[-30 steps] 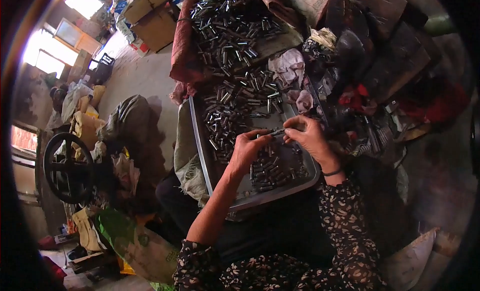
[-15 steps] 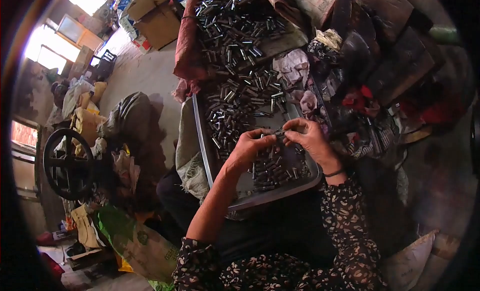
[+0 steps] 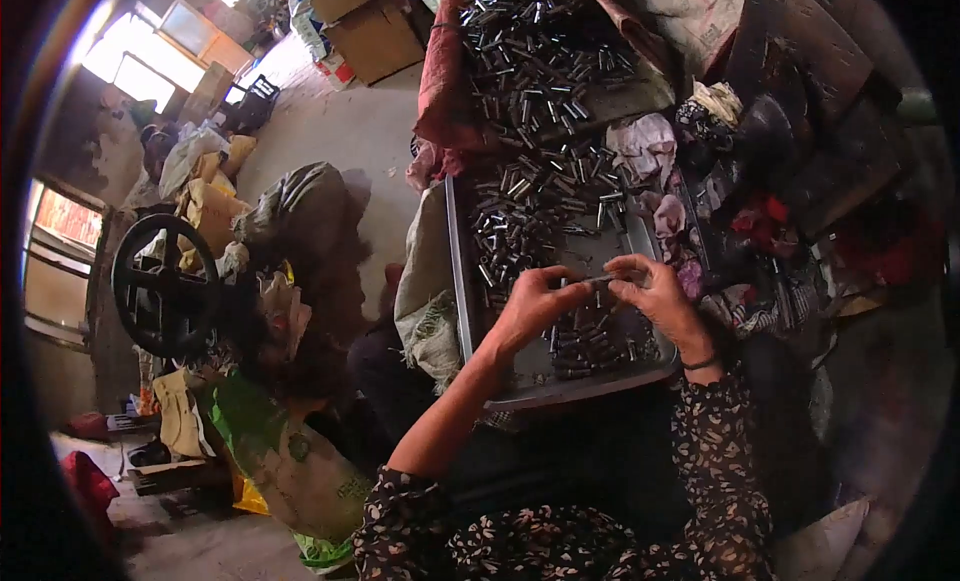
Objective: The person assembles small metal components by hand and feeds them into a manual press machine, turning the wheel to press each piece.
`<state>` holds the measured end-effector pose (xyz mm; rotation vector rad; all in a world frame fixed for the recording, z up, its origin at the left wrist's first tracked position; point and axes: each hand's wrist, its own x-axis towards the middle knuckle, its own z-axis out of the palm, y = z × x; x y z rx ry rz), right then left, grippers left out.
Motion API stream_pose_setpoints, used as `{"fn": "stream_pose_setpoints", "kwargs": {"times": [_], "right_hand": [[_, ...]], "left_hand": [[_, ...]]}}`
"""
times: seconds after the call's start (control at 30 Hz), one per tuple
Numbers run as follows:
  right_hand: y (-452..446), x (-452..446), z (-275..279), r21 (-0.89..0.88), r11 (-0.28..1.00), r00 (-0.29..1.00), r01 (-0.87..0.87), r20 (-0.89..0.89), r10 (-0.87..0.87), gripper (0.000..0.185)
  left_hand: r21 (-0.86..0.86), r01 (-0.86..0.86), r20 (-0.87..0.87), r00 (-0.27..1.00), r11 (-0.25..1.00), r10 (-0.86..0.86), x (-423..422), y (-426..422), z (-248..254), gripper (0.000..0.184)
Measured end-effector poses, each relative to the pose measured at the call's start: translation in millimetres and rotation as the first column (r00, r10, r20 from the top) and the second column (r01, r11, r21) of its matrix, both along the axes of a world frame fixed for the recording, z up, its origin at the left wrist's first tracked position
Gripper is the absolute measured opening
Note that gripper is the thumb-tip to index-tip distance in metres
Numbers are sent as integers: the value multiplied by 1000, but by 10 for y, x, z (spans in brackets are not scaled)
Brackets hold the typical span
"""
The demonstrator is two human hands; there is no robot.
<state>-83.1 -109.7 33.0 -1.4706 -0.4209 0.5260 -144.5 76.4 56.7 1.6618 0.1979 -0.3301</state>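
My left hand (image 3: 545, 303) and my right hand (image 3: 658, 299) meet over the near part of a grey tray (image 3: 590, 389). Between their fingertips is a small metal pin (image 3: 600, 279), pinched from both sides; its exact shape is partly hidden by the fingers. Below my hands, a group of dark metal pins (image 3: 585, 351) lies in rough rows on the tray floor. Farther back, a loose heap of similar pins (image 3: 520, 216) covers the tray's left and far part.
Beyond the tray, more metal pieces (image 3: 535, 61) spread over a surface beside red cloth (image 3: 447, 91). Rags (image 3: 643, 146) lie along the tray's right side. A black handwheel (image 3: 165, 286) stands at left, near a green-and-white sack (image 3: 290, 451). Cardboard boxes (image 3: 375, 41) sit at the back.
The view has swung, so the surroundings appear shifted to the right. My hands stay together over the tray, still pinching the small metal pin.
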Motion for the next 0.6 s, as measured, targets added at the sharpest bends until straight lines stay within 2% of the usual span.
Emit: {"fn": "stream_pose_setpoints", "kwargs": {"times": [0.03,0.07,0.1,0.17,0.23,0.27,0.33,0.43,0.53,0.57,0.6], "right_hand": [[-13,2,5,0,1000,1000,-3,0,3,22],[-28,3,3,38,999,997,-5,-76,7,24],[-47,0,2,75,997,988,-2,-153,13,25],[-81,23,17,59,998,989,-23,-144,31,25],[-83,34,7,43,998,989,-46,-135,51,26],[-73,31,-21,31,996,987,-78,-136,82,25],[-60,4,-15,16,994,984,-109,-139,111,25],[-50,-116,149,-52,992,988,-119,-107,113,24],[-201,-234,355,-19,999,993,-51,-107,48,21],[-308,-269,444,21,1000,998,-16,-63,18,22],[-429,-301,540,62,998,1000,17,-18,-16,23]], "left_hand": [[-37,-119,-24,993,992,118,-63,28,94,27],[-70,-234,-52,972,970,231,-115,92,154,28],[-111,-276,-66,961,955,270,-175,239,195,31],[-91,-481,61,872,872,487,-294,472,246,30],[-270,-548,117,798,792,591,-401,798,136,26],[-270,-616,147,733,740,664,-433,955,6,24],[-295,-728,59,632,618,773,-457,1161,-207,23],[-218,-737,-23,659,639,752,-496,1354,-498,22],[-140,-759,23,640,636,768,-485,1498,-745,25],[-153,-757,-75,650,636,756,-497,1566,-736,28],[-304,-744,-77,642,595,763,-471,1547,-693,31]]}}
